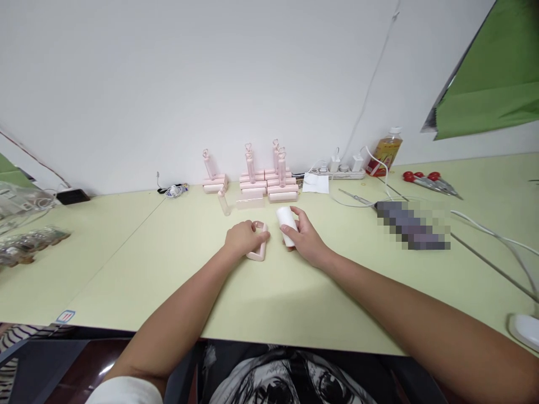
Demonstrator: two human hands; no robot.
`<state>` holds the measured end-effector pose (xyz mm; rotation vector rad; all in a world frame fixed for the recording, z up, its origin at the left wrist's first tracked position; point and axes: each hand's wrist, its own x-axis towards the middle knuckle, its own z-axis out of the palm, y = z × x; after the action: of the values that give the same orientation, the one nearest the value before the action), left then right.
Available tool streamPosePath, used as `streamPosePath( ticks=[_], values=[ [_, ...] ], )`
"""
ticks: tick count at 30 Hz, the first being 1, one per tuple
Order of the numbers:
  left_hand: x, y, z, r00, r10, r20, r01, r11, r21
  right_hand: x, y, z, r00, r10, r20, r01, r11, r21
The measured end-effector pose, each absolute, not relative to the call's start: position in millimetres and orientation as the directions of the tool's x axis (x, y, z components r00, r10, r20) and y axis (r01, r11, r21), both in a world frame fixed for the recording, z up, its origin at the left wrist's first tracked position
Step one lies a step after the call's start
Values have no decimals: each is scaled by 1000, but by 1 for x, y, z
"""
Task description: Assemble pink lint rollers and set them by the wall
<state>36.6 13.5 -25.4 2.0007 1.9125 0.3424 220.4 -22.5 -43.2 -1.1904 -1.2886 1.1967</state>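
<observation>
My left hand (241,238) is closed on a pale pink plastic frame (261,252), pinching its side between thumb and fingers just over the table. A short white roll (286,220), like a lint-roller refill, is in my right hand (309,240), with the thumb on its near side and fingers behind. The roll leans slightly and is a small gap to the right of the frame. Beyond my hands lie a loose clear-pink handle (224,202) and a see-through pink cover (250,202).
Pink lint rollers with upright handles (282,171) stand by the wall. A power strip (351,174), a drink bottle (385,152), red-handled tools (432,180) and a soldering iron (356,196) are to the right. Bagged parts (31,244) lie far left.
</observation>
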Motion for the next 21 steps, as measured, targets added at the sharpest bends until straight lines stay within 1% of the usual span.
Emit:
streamPosePath(
  ticks=[4, 7, 9, 11, 13, 16, 18, 21],
  values=[
    [37, 10, -26, 98, 994, -44, 862, -63, 502, 220, -22, -44, -47, 998, 45, -24, 44, -999],
    [37, 10, -28, 77, 997, -20, 786, -48, 616, 220, -24, -42, -61, 997, 38, -62, 34, -998],
    [38, 12, -30, 72, 997, -28, 687, -29, 726, 220, -25, -40, -69, 997, 21, -75, 16, -997],
    [38, 13, -33, 71, 996, -56, 543, 8, 840, 220, -26, -38, -70, 998, -2, -83, -7, -997],
    [38, 14, -35, 83, 995, -62, 399, 24, 917, 220, -26, -37, -64, 998, -29, -89, -35, -995],
    [40, 14, -37, 134, 991, -23, 231, -8, 973, 220, -25, -36, -59, 995, -82, -91, -87, -992],
    [42, 11, -35, 168, 985, -30, 126, 9, 992, 219, -24, -37, -35, 993, -116, -85, -119, -989],
    [49, 4, -30, 172, 985, -30, 24, 27, 999, 216, -25, -39, 6, 991, -137, -104, -136, -985]
  ],
)
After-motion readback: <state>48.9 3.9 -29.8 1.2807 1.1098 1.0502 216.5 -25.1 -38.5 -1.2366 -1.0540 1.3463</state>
